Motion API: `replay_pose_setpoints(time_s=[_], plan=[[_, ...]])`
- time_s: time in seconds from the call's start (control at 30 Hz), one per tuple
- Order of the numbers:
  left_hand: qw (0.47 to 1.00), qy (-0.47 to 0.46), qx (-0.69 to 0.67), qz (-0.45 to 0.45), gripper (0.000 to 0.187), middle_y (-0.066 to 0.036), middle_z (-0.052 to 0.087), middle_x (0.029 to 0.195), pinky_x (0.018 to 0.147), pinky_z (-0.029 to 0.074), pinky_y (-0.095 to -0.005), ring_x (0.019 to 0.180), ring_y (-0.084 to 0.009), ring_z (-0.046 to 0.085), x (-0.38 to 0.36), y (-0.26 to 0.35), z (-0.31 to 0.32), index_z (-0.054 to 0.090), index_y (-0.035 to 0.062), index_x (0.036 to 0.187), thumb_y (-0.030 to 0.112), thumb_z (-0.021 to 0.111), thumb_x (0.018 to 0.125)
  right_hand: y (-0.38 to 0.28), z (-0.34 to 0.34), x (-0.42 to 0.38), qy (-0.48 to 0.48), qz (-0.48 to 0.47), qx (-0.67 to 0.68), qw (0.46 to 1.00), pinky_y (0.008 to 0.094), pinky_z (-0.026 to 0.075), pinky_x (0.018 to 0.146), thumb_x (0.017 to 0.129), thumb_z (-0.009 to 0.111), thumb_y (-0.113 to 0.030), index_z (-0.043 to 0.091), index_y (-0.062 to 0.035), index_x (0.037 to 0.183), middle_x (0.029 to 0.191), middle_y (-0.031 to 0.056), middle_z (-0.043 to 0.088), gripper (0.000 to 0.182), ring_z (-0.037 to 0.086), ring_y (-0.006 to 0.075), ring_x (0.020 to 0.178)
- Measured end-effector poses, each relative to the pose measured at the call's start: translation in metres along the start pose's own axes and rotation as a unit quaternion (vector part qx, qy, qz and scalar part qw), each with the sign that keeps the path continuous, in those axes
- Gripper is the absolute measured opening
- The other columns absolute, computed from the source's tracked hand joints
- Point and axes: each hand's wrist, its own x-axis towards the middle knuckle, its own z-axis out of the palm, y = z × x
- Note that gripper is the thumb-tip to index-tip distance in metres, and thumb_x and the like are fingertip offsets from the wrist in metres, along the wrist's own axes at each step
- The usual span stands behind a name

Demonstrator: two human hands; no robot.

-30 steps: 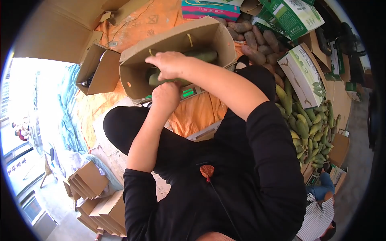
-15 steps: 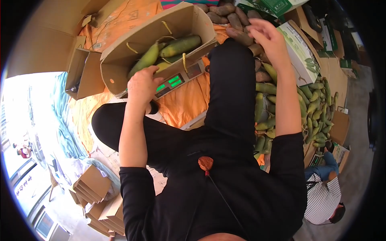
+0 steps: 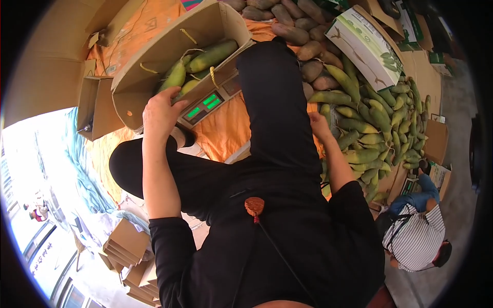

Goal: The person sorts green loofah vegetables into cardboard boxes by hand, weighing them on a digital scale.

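My left hand (image 3: 162,114) lies at the near rim of an open cardboard box (image 3: 126,84), fingers over the edge and thumb on the outer side. Inside the box rest several green radishes (image 3: 213,55), and yellow rope loops hang on its walls. The box sits on a scale (image 3: 203,107) with lit green displays. Down beside my right knee is my right hand (image 3: 321,126), its fingers curled and partly hidden; whatever they hold, if anything, cannot be made out. It is close to a large heap of green radishes (image 3: 380,120).
Reddish-brown root vegetables (image 3: 291,33) lie beyond my knee. A white-and-green printed carton (image 3: 367,49) leans over the heap. A smaller cardboard box (image 3: 94,108) stands at left, flattened cartons (image 3: 126,241) at lower left. A person in a striped shirt (image 3: 416,236) is at right.
My right hand has come down and back from above the reddish-brown roots to beside my knee, its fingers now curled. My left hand stays at the box rim. The whole view has shifted somewhat.
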Motion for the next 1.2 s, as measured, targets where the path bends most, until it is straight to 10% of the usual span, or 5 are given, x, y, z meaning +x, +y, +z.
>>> replay_pose_setpoints(time_s=[0.4,0.8,1.2], plan=[[1.000,0.003,-0.004,-0.004,0.041,-0.013,0.069,0.103,0.082,0.050,-0.0380,0.093,-0.0285,0.065,0.000,0.000,0.000,0.066,0.0085,0.113,0.022,0.071,0.075,0.188,0.040,0.013,-0.088,-0.084,-0.106,0.987,0.0343,0.050,0.076,0.077,0.069,-0.029,0.068,-0.0048,0.098,0.090,0.0137,0.070,0.031,0.066,0.0280,0.086],[0.998,0.010,-0.054,-0.019,0.040,-0.015,0.068,0.103,0.085,0.050,-0.0365,0.096,-0.0278,0.066,-0.002,-0.009,0.005,0.065,0.0069,0.112,0.018,0.072,0.075,0.131,-0.034,0.004,0.166,0.186,-0.170,0.953,0.0364,0.050,0.082,0.078,0.070,-0.015,0.059,0.0008,0.117,0.109,0.0177,0.065,0.044,0.063,0.0296,0.098],[0.997,0.005,-0.070,-0.041,0.041,-0.014,0.068,0.104,0.084,0.050,-0.0359,0.097,-0.0279,0.065,0.003,-0.002,0.004,0.065,0.0052,0.111,0.018,0.074,0.074,0.148,-0.038,0.042,0.146,0.316,-0.067,0.935,0.0437,0.048,0.094,0.069,0.079,-0.032,0.037,-0.0062,0.140,0.134,0.0196,0.047,0.086,0.049,0.0347,0.121]])
